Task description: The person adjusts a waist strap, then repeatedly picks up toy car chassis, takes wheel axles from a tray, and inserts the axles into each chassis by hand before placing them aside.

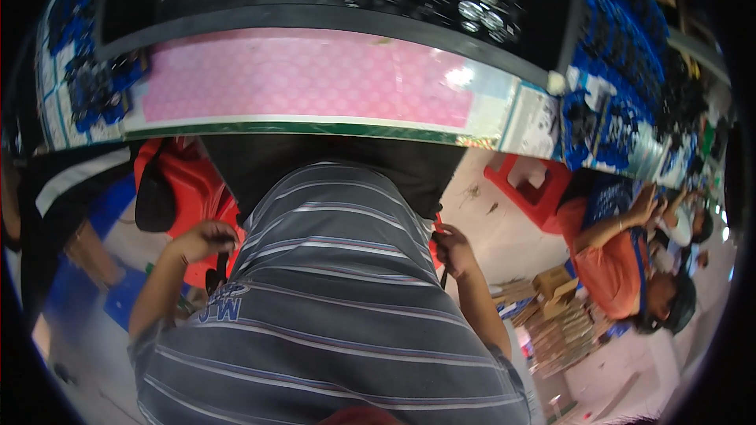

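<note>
Both my hands hang low at the sides of my grey striped shirt (339, 267), away from the table. My left hand (206, 241) is closed, its fingers curled over a dark strap-like piece (222, 264) beside my waist. On the other side, my right hand (455, 252) pinches a similar narrow dark strap (443, 276) near my hip. What the straps belong to is hidden by my body. A red chair (197, 181) shows beside and behind my left hand. In front of me is the table edge with a pink bubble-patterned mat (307, 79).
A black tray (299, 20) holds many small dark and shiny metal parts (480, 8). Blue racks with dark parts (622, 39) stand at right, more blue holders (98, 86) at left. A red stool (531, 189), cardboard boxes (555, 287) and co-workers (610, 260) are around.
</note>
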Available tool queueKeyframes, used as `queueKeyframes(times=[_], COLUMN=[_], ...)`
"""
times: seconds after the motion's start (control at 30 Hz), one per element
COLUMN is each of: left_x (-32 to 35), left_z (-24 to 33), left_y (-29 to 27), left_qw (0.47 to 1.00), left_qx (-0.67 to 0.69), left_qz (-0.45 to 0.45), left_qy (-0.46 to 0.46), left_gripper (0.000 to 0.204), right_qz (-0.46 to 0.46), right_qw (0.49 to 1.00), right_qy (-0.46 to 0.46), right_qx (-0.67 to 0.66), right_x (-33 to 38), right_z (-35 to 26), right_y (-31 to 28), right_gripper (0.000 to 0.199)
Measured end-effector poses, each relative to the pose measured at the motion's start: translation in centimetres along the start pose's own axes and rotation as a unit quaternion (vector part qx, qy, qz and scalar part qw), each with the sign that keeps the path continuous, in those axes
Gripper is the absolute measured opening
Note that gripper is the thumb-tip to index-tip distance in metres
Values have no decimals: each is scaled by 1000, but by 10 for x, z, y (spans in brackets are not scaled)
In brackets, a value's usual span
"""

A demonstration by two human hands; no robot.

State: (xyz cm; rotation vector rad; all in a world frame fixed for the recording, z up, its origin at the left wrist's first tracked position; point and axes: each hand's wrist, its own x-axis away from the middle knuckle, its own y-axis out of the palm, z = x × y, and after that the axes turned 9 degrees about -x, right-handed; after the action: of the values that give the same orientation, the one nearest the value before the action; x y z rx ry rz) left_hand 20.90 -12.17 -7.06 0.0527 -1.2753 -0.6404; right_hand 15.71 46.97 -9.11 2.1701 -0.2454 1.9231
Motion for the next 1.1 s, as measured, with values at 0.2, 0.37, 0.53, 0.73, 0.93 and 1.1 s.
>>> queueKeyframes(times=[0.2,0.37,0.53,0.73,0.93,1.1], left_x=[21,-4,9,4,-13,-28], left_z=[66,100,122,125,150,156], left_y=[5,24,48,26,48,68], left_qw=[956,915,948,924,933,935], left_qx=[141,251,32,77,125,-19], left_qz=[239,242,245,285,127,62], left_qy=[96,205,198,244,313,348], left_gripper=[10,16,23,16,38,51], right_qz=[-41,-118,-132,-140,-110,-106], right_qw=[985,975,926,935,950,964], right_qy=[-135,-189,-268,-275,-254,-182], right_qx=[-94,13,230,175,146,159], right_x=[29,50,45,57,81,79], right_z=[-83,-105,-103,-105,-104,-106], right_y=[78,150,181,178,176,177], right_gripper=[50,59,56,52,53,50])
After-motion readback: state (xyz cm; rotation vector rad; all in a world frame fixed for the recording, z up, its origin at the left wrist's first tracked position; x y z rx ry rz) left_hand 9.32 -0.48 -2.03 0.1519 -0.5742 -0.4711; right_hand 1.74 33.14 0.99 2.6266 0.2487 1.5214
